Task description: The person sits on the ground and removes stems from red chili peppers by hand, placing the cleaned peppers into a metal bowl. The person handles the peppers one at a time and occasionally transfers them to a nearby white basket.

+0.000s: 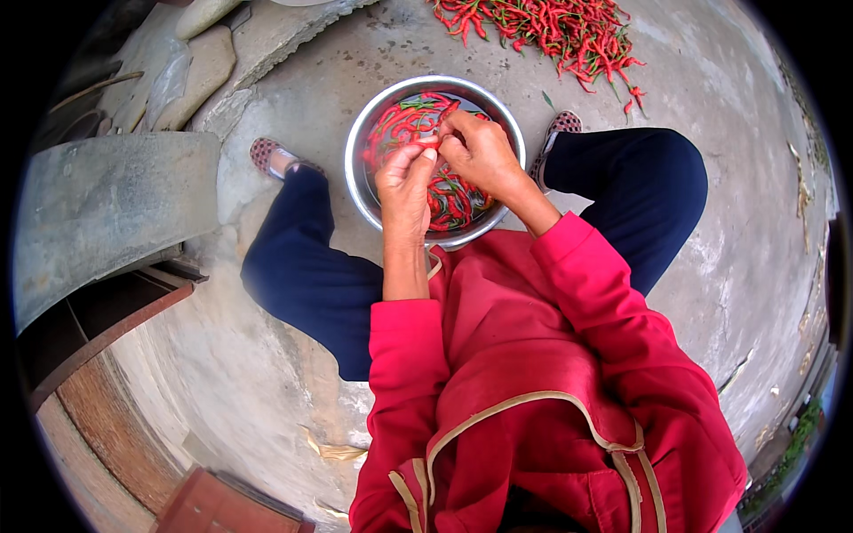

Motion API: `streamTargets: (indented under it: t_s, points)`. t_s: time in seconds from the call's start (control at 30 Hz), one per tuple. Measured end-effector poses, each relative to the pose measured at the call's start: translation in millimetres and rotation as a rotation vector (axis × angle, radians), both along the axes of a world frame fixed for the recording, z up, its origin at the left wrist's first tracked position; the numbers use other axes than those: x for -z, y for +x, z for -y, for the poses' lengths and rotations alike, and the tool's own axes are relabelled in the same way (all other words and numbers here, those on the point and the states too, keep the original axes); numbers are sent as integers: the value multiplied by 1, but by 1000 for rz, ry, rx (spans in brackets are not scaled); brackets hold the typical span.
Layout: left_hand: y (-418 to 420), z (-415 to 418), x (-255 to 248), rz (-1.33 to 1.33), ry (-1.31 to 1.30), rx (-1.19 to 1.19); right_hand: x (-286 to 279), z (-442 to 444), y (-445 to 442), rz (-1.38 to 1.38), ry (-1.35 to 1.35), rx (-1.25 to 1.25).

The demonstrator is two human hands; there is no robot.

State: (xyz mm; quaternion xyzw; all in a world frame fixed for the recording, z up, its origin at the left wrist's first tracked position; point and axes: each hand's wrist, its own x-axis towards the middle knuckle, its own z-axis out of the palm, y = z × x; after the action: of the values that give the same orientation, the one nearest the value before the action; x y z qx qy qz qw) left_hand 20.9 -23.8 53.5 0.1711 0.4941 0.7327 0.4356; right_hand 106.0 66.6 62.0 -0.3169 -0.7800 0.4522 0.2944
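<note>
A round metal basin [352, 160] stands on the floor between my feet, holding water and many red chili peppers [453, 203], some with green stems. Over it my hands meet. My left hand [408, 174] pinches a red chili pepper [430, 144] between thumb and fingers. Right beside it, my right hand [481, 148] has its fingertips at the same pepper's right end; the curled fingers partly hide what they grip. Another red pepper [450, 110] shows just behind the right hand's knuckles.
Beyond the basin, a heap of red chili peppers [566, 33] lies on the concrete floor [700, 80], with a small green leaf [548, 100] nearer. Large stones [203, 73] and a grey slab [120, 200] are at the left. A reddish-brown object [226, 510] is at the lower left.
</note>
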Motion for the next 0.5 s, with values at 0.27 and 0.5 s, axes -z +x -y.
streamTargets:
  t_s: [0.27, 0.5]
  points:
    - [-5, 1, 1, 212, 22, -96, 0, -4, 2, -149, -184, -146]
    - [-3, 1, -1, 149, -7, -61, -3, -1, 1, -42, -25, -106]
